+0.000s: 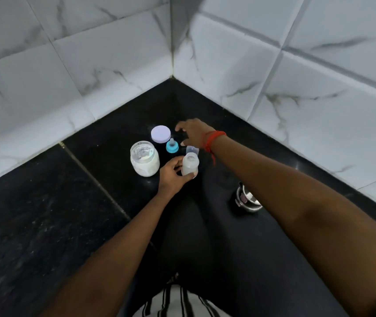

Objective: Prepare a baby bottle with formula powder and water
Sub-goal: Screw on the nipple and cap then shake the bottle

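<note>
My right forearm cuts off part of the steel cup (248, 200), the clear cap (192, 149) sits half hidden just behind the bottle (190, 165), and I can't make out what the bottle contains or whether it rests on the bench (45, 213). My left hand (171, 177) holds the bottle upright, fingers curled round its lower half, beside the open jar (144, 159) of white powder. My right hand (195, 133) hovers just right of the lilac lid (160, 133) and teal nipple (172, 148), fingers spread, holding nothing. The bench is glossy black stone in a corner of white marbled tiles (319, 99).
</note>
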Demonstrator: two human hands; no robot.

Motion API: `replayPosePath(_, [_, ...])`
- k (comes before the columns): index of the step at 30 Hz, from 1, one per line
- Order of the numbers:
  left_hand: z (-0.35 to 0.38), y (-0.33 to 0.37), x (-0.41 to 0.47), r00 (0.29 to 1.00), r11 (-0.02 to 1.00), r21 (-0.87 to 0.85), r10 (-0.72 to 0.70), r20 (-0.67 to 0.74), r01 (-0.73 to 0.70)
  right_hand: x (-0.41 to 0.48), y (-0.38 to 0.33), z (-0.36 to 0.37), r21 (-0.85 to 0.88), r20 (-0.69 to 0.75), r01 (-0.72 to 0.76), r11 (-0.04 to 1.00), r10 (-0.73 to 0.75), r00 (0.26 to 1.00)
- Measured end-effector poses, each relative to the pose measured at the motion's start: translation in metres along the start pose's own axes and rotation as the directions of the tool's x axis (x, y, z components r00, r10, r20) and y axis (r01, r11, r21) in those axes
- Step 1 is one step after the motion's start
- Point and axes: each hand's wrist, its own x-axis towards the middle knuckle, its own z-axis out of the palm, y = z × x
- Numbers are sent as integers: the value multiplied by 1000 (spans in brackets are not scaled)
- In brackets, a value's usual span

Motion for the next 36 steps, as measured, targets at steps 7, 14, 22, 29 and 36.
replayPosePath(7, [0, -21, 0, 996, 996, 44, 79, 30, -80, 45, -21, 37, -228, 164, 88, 970, -51, 985])
replayPosePath(14, [0, -34, 1, 994, 989, 99, 107, 38, -110, 53, -15, 52, -195, 239, 80, 977, -32, 970])
replayPosePath(22, [-1, -33, 1, 993, 988, 102, 119, 4, -119, 14, -5, 5, 56, 35, 61, 997, -63, 997])
replayPosePath(29, [-3, -31, -2, 991, 986, 95, 134, 9, -134, -71, 4, -24, 5, 131, 67, 998, -68, 989])
replayPosePath(36, [-1, -33, -1, 994, 990, 98, 105, 16, -106, -72, -4, -4, 53, 104, 78, 996, -83, 991])
